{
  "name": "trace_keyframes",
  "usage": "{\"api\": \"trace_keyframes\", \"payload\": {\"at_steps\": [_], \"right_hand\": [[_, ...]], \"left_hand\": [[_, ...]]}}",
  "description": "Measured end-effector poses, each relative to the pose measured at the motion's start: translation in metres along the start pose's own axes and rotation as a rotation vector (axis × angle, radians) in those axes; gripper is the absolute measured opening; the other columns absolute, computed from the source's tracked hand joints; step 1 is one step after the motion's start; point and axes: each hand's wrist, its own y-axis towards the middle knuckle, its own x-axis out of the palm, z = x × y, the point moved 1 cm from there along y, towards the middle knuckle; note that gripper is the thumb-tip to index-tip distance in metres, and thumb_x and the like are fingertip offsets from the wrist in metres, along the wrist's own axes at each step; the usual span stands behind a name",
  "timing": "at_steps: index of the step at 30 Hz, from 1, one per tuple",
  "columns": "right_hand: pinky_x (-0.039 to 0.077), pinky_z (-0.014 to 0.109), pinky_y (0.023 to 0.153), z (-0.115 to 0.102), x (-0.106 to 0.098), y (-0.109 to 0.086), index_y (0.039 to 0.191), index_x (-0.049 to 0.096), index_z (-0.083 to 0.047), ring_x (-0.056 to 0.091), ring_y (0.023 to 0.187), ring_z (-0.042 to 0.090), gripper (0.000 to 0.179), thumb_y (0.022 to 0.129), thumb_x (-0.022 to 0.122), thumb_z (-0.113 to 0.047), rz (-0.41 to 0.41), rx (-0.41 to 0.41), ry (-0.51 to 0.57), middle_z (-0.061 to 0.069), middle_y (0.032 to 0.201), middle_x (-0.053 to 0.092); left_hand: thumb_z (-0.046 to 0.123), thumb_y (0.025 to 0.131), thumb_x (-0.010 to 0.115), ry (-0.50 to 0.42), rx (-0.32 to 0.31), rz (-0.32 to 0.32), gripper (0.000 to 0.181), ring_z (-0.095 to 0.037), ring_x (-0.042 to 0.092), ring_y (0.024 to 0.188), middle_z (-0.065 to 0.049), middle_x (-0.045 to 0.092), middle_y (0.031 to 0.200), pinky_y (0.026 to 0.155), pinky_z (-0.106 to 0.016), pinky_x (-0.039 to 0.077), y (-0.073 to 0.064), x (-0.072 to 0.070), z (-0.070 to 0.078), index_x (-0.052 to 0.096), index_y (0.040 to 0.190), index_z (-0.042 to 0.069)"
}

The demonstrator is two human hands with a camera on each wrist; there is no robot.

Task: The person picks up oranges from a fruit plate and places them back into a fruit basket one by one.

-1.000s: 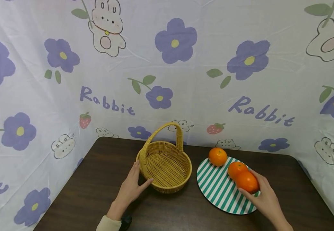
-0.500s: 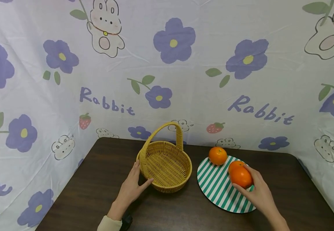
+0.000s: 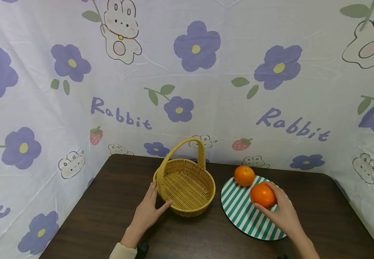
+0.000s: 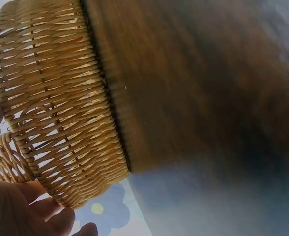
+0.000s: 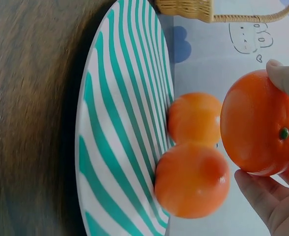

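Observation:
In the head view, my right hand [image 3: 282, 214] grips a mandarin [image 3: 262, 195] between thumb and fingers above a green-and-white striped round plate [image 3: 238, 212]. The right wrist view shows this mandarin [image 5: 257, 123] lifted apart from the plate, its green stem spot visible. Two more mandarins rest on the plate; the nearer mandarin [image 5: 192, 181] is hidden in the head view behind the held one, while the farther mandarin [image 3: 244, 176] shows. My left hand [image 3: 145, 211] touches the left outer side of a yellow woven basket [image 3: 190, 212], thumb and fingers spread along its wall [image 4: 56, 98].
A dark wooden table [image 3: 119, 187] bears the basket left of the plate, with a gap between them. The basket's tall handle [image 3: 180, 144] arches above its bowl. Behind and at the sides hangs a white cloth [image 3: 219, 93] printed with purple flowers and rabbits.
My right hand has lifted the mandarin and carried it leftward over the plate, so it now covers the one beside it. My left hand and the basket stay put.

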Motion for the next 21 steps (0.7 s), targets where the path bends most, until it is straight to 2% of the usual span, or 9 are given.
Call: {"api": "trace_keyframes", "payload": {"at_steps": [13, 17, 21], "right_hand": [[0.05, 0.053, 0.077, -0.009, 0.015, 0.01, 0.141, 0.036, -0.012, 0.053, 0.106, 0.038, 0.08, 0.076, 0.075, -0.039, -0.028, -0.025, 0.078, 0.02, 0.134, 0.041], [0.051, 0.051, 0.076, -0.013, 0.017, 0.012, 0.142, 0.037, -0.014, 0.053, 0.105, 0.035, 0.08, 0.076, 0.075, -0.04, -0.032, -0.033, 0.083, 0.018, 0.134, 0.042], [0.051, 0.05, 0.075, -0.016, 0.019, 0.014, 0.141, 0.037, -0.014, 0.055, 0.103, 0.034, 0.081, 0.076, 0.075, -0.041, -0.036, -0.033, 0.069, 0.016, 0.132, 0.044]], "left_hand": [[0.069, 0.081, 0.048, 0.012, 0.006, 0.004, 0.095, -0.027, 0.018, 0.141, -0.003, 0.005, 0.157, 0.098, -0.056, 0.037, -0.002, -0.001, 0.001, 0.005, 0.15, 0.02], [0.069, 0.081, 0.048, -0.001, 0.009, 0.006, 0.094, -0.03, 0.018, 0.14, -0.001, 0.004, 0.157, 0.1, -0.058, 0.033, -0.003, -0.001, 0.001, 0.007, 0.15, 0.02], [0.069, 0.082, 0.047, 0.001, 0.02, 0.01, 0.092, -0.027, 0.013, 0.142, 0.0, 0.001, 0.157, 0.103, -0.057, 0.03, -0.003, -0.001, 0.0, 0.008, 0.15, 0.021]]}}
